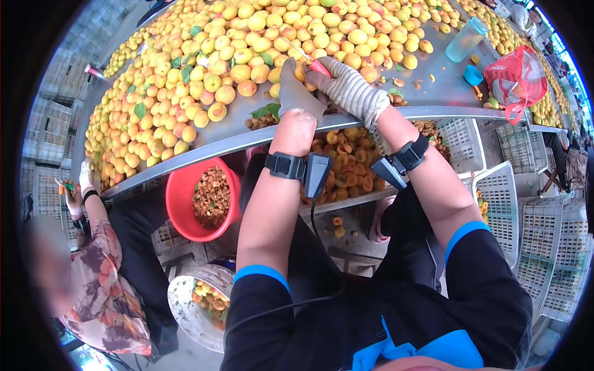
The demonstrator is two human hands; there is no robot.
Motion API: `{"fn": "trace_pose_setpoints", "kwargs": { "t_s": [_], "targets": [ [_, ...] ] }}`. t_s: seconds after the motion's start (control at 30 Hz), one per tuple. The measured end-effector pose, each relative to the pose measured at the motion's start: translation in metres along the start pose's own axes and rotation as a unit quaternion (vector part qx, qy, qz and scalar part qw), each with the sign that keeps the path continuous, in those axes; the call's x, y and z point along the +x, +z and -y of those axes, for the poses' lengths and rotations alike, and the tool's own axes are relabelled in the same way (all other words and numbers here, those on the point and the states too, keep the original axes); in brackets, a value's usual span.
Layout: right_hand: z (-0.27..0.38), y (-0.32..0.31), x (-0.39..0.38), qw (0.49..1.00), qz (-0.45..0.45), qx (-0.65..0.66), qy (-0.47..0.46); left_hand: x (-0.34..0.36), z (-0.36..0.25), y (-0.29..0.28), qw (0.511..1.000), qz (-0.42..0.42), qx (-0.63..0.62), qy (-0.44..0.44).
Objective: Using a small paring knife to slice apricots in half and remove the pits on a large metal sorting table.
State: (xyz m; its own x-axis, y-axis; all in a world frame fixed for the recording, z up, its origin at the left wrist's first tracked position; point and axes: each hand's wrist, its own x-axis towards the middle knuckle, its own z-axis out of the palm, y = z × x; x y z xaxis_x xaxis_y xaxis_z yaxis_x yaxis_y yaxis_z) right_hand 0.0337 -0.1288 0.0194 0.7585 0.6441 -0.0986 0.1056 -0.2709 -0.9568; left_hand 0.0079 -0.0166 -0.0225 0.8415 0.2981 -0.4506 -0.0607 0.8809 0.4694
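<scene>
My left hand in a grey glove is closed around a yellow apricot at the near edge of the apricot pile. Beside it my right hand, in a striped knit glove, grips a tool with a red handle and a thin pale shaft, held at the fruit. Both hands are over the metal table. Below them a crate of apricot halves sits under the table edge. Small pits and scraps lie near my hands.
A red bucket of pits, a white bucket and white crates surround my legs. A blue bottle, small blue cup and red bag stand on the right. A co-worker sits at the left, holding a tool.
</scene>
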Motion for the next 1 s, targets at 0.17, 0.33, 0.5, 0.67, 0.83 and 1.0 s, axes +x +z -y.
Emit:
{"fn": "trace_pose_setpoints", "kwargs": {
  "t_s": [0.17, 0.33, 0.5, 0.67, 0.83, 1.0],
  "targets": [
    [0.006, 0.0, 0.002, 0.996, -0.059, 0.037, -0.052, 0.019, 0.001, -0.007, 0.995, 0.045, -0.063, 0.057],
    [0.018, -0.009, 0.01, 0.93, -0.086, 0.321, -0.156, 0.01, -0.005, 0.0, 0.994, 0.04, -0.066, 0.079],
    [0.023, -0.01, 0.017, 0.863, -0.09, 0.457, -0.195, -0.002, 0.0, 0.009, 0.993, 0.052, -0.017, 0.1],
    [0.025, 0.002, 0.014, 0.853, -0.131, 0.474, -0.177, -0.002, 0.003, 0.013, 0.989, 0.04, -0.006, 0.141],
    [0.028, 0.01, 0.005, 0.889, -0.149, 0.374, -0.216, -0.003, 0.003, 0.014, 0.983, 0.04, -0.016, 0.178],
    [0.027, 0.011, 0.005, 0.865, -0.145, 0.406, -0.258, -0.005, 0.003, 0.017, 0.983, 0.014, -0.07, 0.172]
  ]
}}
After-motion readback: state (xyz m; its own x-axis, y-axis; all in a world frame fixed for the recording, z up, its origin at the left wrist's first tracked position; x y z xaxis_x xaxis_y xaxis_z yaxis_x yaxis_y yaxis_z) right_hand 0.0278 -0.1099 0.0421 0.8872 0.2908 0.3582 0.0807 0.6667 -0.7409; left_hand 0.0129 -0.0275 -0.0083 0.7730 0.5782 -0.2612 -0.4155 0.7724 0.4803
